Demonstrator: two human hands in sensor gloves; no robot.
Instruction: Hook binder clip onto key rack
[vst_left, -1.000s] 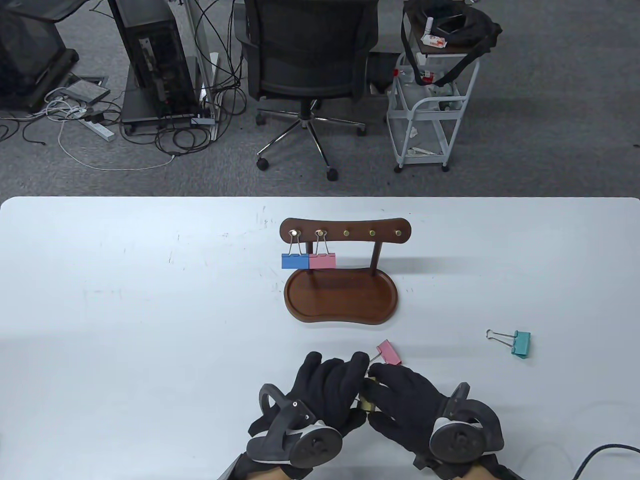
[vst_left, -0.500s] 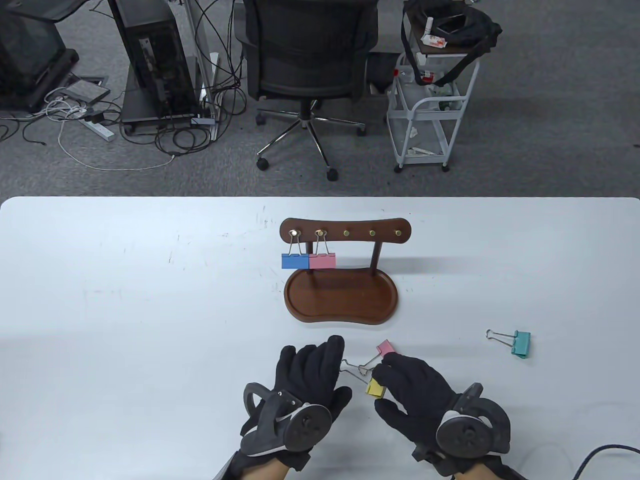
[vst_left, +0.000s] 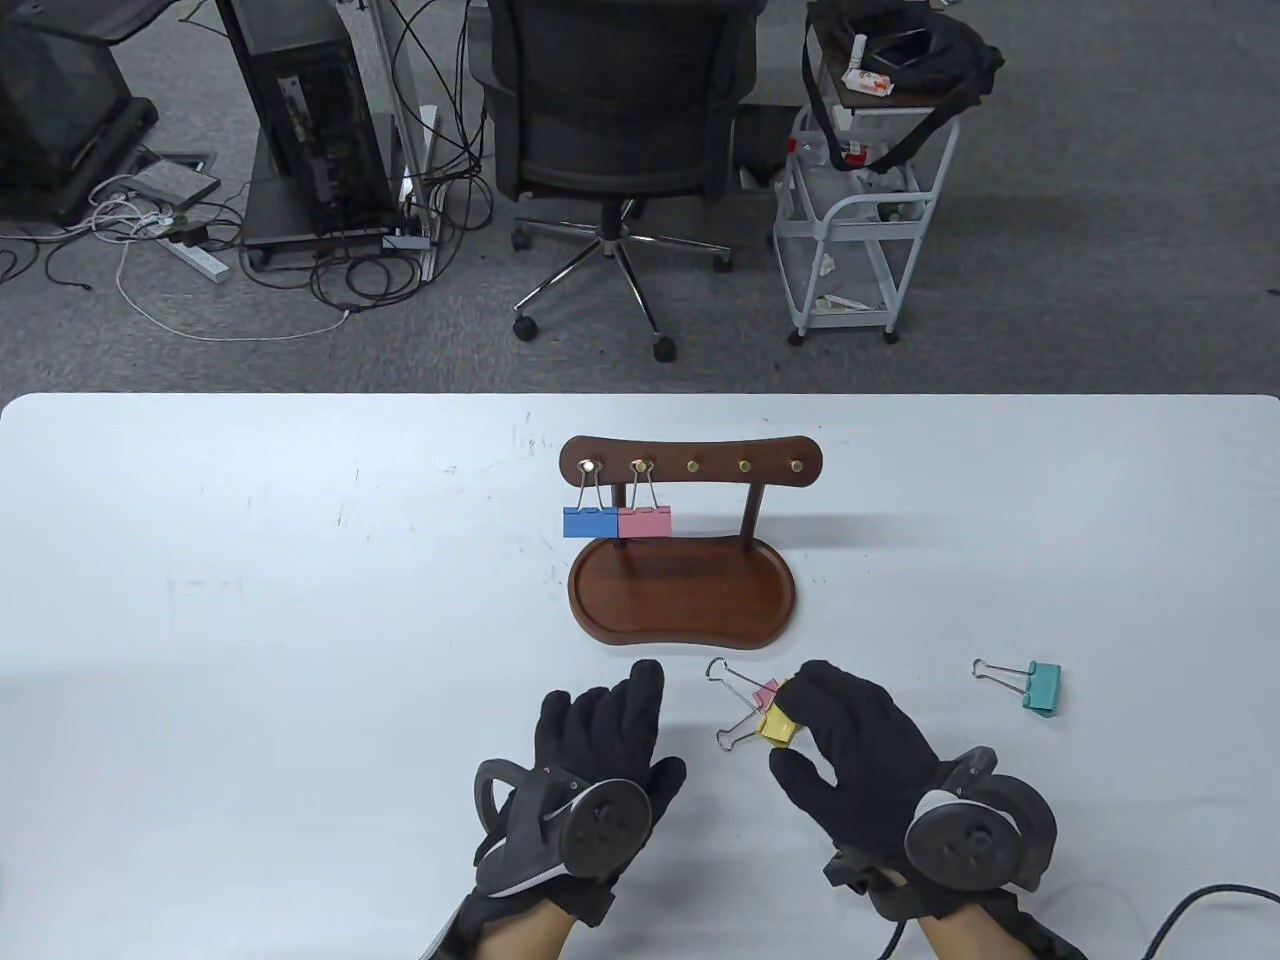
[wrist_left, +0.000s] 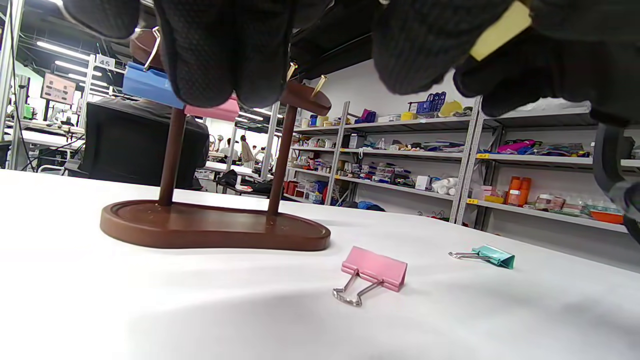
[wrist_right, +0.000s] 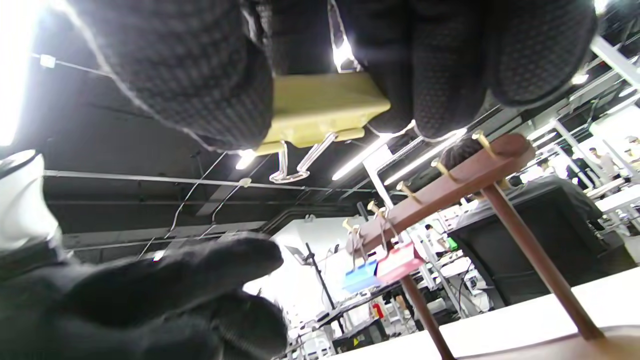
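Right hand (vst_left: 860, 745), raised off the white surface (vst_left: 300, 600) in front of the key rack (vst_left: 690, 540): its grip is closed on a yellow binder clip (vst_left: 778, 724), fingertips (wrist_right: 450, 65) pinching the body from both sides, wire handles pointing left toward the other hand. Left hand (vst_left: 600, 750): released, fingers extended and grasping nothing, just left of the clip's handles and not touching them.

A loose pink binder clip (wrist_left: 374, 270) lies on the surface beneath the held one, near the front edge of the rack's base tray (vst_left: 680, 600). A teal binder clip (vst_left: 1040, 686) lies to the right, well apart from both hands.

On the rack's top bar, a blue clip (vst_left: 590, 522) and a second pink clip (vst_left: 646, 521) hang side by side, touching, from the two leftmost pegs. Three brass pegs (vst_left: 744, 466) to their right stand bare, with open surface between the hands and the rack.
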